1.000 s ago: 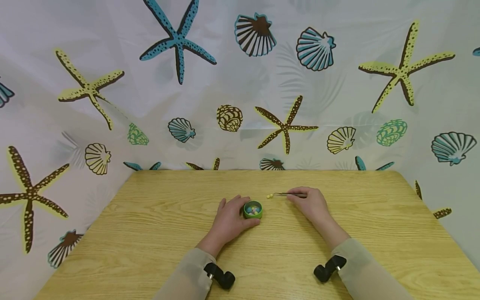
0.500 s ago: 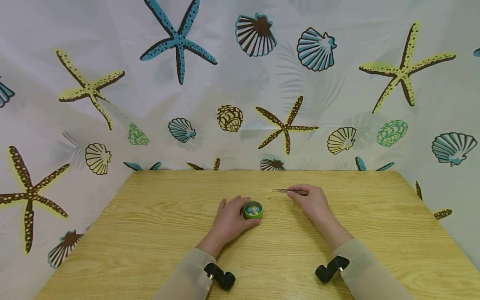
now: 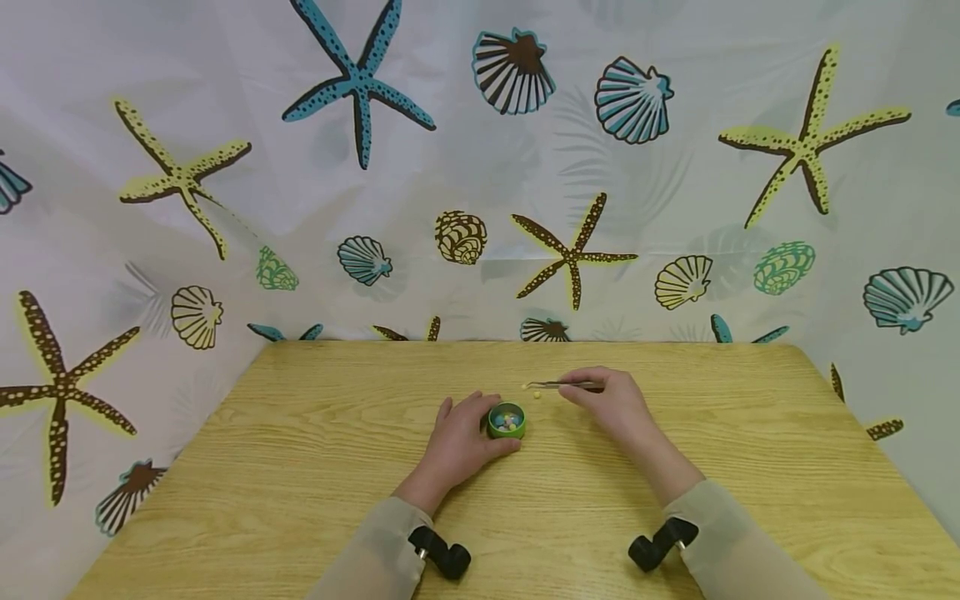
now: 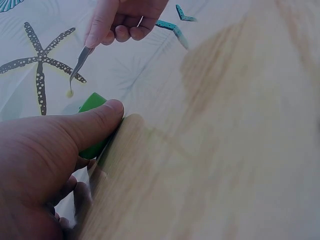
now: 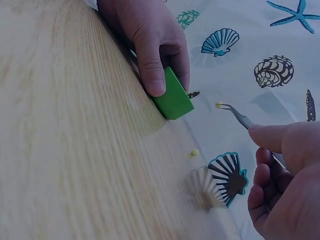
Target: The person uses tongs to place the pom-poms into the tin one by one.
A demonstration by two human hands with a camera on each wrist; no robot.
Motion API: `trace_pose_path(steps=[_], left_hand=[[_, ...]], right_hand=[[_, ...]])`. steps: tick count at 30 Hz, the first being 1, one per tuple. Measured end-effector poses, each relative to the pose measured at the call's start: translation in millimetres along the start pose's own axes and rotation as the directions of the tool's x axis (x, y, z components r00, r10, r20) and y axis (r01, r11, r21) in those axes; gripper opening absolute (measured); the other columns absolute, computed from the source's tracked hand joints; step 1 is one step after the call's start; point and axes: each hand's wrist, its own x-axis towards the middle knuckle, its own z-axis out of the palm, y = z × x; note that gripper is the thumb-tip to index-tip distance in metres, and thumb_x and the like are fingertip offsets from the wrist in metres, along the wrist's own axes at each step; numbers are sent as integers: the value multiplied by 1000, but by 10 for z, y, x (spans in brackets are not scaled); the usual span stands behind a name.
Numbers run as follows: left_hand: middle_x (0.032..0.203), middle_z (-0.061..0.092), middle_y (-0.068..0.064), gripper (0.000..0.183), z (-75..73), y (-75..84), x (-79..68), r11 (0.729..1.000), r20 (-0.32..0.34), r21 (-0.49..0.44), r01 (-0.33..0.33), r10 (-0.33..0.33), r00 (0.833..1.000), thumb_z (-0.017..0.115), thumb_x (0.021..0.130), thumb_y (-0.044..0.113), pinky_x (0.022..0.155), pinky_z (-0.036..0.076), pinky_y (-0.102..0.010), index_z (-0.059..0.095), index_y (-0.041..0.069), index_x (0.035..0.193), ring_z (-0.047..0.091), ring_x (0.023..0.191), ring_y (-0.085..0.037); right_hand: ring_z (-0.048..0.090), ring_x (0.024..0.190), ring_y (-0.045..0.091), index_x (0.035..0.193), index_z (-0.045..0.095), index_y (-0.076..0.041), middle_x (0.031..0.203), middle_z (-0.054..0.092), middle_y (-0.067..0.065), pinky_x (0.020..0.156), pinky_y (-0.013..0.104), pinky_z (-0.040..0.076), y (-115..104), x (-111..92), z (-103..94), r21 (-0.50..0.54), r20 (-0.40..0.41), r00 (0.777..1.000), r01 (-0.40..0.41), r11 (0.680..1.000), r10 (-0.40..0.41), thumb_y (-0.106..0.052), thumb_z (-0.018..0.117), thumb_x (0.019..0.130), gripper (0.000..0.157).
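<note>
My left hand (image 3: 463, 442) holds a small round green cup (image 3: 507, 432) upright on the table, thumb on the near side and fingers behind it. Several small beads (image 3: 506, 421) in blue, pink and yellow lie inside the cup. Between the thumb and fingers of my right hand (image 3: 617, 402) is a pair of curved-tip tweezers (image 5: 242, 118). A tiny yellow bead (image 5: 219, 105) sits between the tweezer tips, raised above the table, behind and slightly right of the cup. Another yellow bead (image 5: 195, 153) lies on the wood just right of the cup.
The light wooden table (image 3: 315, 433) reaches back to a white cloth (image 3: 420, 183) printed with starfish and shells, which also hangs along both sides. A black wrist mount (image 3: 439, 552) is on the left forearm, and another mount (image 3: 663, 543) is on the right.
A second ago the tweezers were at two yellow beads lying together. One bead has since been lifted, and the right hand has shifted left with it. My left hand and the cup stay put.
</note>
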Motion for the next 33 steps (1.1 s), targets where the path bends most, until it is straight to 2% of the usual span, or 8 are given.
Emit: trace_pose_path(steps=[4, 10, 15, 23, 33], left_hand=[[153, 64, -18, 73, 0, -3, 0, 1000, -2, 2, -1, 1, 1000, 94, 92, 39, 132, 11, -68, 66, 3, 150, 46, 155, -42], [153, 64, -17, 72, 3, -4, 11, 1000, -1, 9, -3, 3, 1000, 93, 92, 38, 132, 11, -68, 67, 4, 149, 46, 155, -42], [154, 64, -16, 71, 5, 5, 9, 1000, 1, 7, 2, -2, 1000, 93, 93, 38, 133, 9, -68, 67, 5, 150, 45, 156, -41], [154, 64, -16, 70, 2, 9, 8, 1000, -3, 11, -5, 6, 1000, 93, 93, 39, 132, 10, -69, 68, 5, 148, 45, 156, -42], [155, 63, -17, 73, 2, 15, 3, 1000, -1, 5, 6, -6, 1000, 93, 93, 39, 133, 9, -67, 66, 4, 151, 44, 157, -41]], right_hand=[[71, 115, 25, 121, 86, -17, 127, 76, 4, 96, 45, 57, -12, -6, 19, -26, 15, 999, 36, 999, -36, -27, 80, 106, 19], [70, 111, 25, 115, 87, -14, 122, 76, 4, 89, 38, 57, -44, -16, 59, -47, 37, 997, 76, 996, -74, -22, 81, 104, 15], [69, 110, 25, 115, 87, -12, 120, 76, 5, 88, 37, 56, -49, -31, 82, -59, 59, 993, 101, 993, -98, -20, 80, 105, 14], [69, 104, 21, 115, 87, -12, 114, 76, 2, 86, 35, 56, -31, -35, 103, -92, 79, 990, 121, 988, -114, -19, 80, 105, 14], [71, 107, 22, 115, 87, -13, 117, 76, 2, 90, 41, 59, -10, -33, 118, -114, 81, 990, 123, 986, -114, -20, 81, 104, 14]])
